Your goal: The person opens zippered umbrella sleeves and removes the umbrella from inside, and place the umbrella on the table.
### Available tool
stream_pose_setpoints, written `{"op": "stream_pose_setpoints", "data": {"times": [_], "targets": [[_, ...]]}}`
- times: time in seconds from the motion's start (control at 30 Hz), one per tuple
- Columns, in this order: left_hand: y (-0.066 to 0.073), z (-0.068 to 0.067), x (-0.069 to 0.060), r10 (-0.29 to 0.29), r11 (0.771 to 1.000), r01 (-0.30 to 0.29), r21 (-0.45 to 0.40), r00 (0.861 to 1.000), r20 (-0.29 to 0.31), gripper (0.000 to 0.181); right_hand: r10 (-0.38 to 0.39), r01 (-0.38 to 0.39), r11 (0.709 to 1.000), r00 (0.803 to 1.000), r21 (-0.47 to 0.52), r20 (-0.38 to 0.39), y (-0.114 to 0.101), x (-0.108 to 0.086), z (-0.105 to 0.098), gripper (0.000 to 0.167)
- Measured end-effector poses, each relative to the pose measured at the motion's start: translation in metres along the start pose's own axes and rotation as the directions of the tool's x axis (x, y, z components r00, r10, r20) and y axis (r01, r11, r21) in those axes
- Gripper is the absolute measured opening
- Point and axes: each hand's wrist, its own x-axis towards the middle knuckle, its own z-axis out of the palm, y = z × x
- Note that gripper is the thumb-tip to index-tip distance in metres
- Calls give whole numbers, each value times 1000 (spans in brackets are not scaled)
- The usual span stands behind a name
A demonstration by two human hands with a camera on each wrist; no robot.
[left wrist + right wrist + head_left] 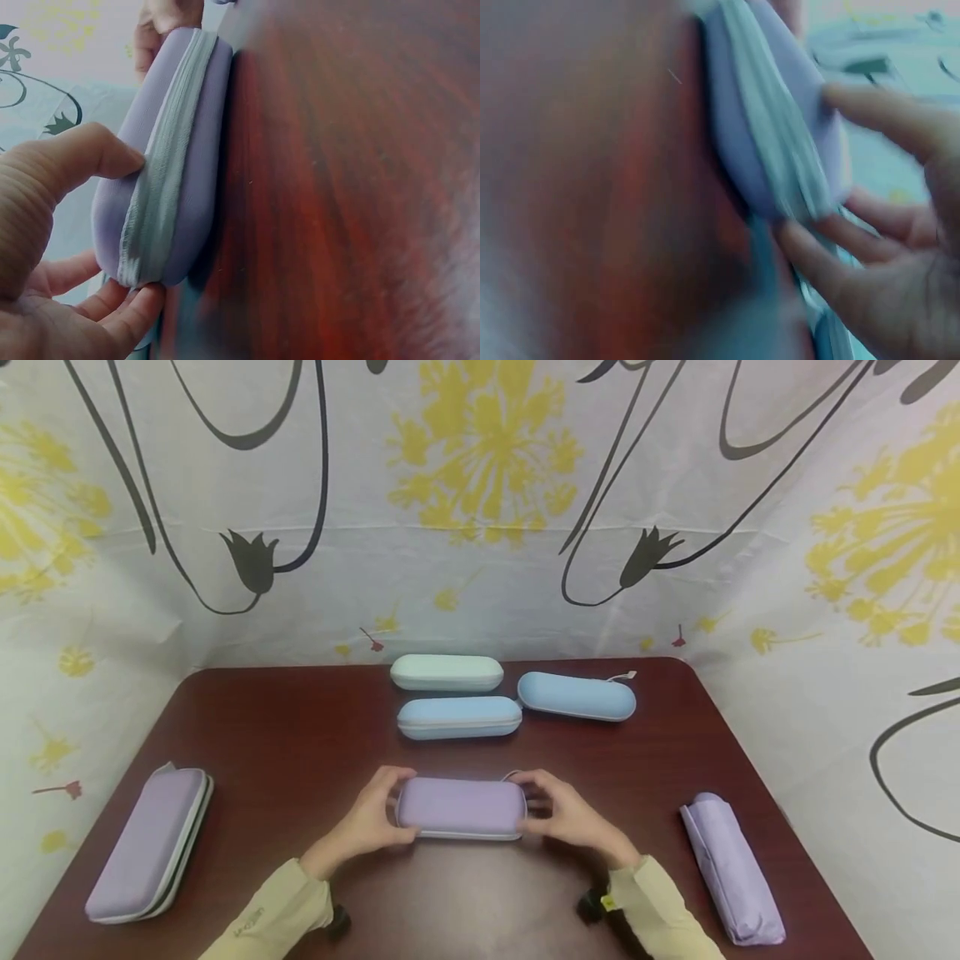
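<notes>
A lilac zippered hard case (461,807) lies in the middle of the table, long side across, gripped at both ends. My left hand (369,820) holds its left end, thumb on the near side and fingers round the far side. At the right end my right hand (564,814) grips it in the same way. The left wrist view shows the grey zipper band (161,172) running along the case's side, with the thumb beside it. In the right wrist view, which is blurred, the fingers curl round the case's end (772,127).
Behind the held case are a mint case (446,673), a light blue case (459,718) and another blue case (576,697) with a strap. A larger lilac zippered case (146,852) lies at left, a folded lilac umbrella (733,870) at right. Patterned cloth (480,602) surrounds the table.
</notes>
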Motion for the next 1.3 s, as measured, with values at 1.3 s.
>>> {"op": "stream_pose_setpoints", "data": {"times": [1.3], "targets": [[0,-6,7,35,999,-37,32,998,49,69,139,-134,990,932,-35,335,24,66,-38,15]]}}
